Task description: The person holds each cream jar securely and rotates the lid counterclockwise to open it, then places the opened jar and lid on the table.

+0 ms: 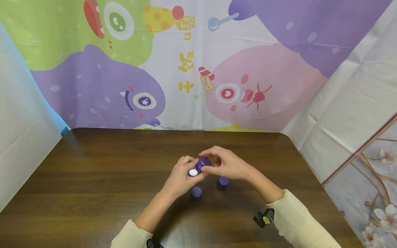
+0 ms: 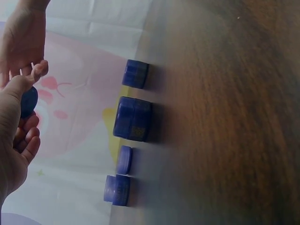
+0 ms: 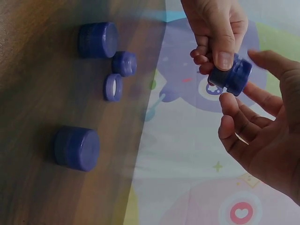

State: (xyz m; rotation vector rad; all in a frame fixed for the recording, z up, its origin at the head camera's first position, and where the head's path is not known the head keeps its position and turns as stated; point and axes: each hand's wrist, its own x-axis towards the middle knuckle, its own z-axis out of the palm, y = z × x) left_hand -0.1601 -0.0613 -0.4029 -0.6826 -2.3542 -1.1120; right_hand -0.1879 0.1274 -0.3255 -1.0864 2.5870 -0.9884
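Note:
A small purple jar (image 1: 203, 164) is held up above the table between both hands. My left hand (image 1: 181, 175) grips its lower part, with the thumb laid across its side in the right wrist view. My right hand (image 1: 230, 164) curls thumb and fingers round the jar's lidded end (image 3: 241, 77); some fingers stand slightly off it. A round white face (image 1: 193, 172) shows between the left thumb and fingers; whether the hand touches it, I cannot tell. On the table are a small open jar (image 3: 124, 63) and a purple lid with a pale inside (image 3: 113, 87).
Two closed purple jars, one (image 1: 196, 193) near the left wrist and another (image 1: 223, 182) below the right hand, stand on the brown wooden table (image 1: 93, 193). A cartoon-printed cloth (image 1: 186, 110) hangs behind the table's far edge.

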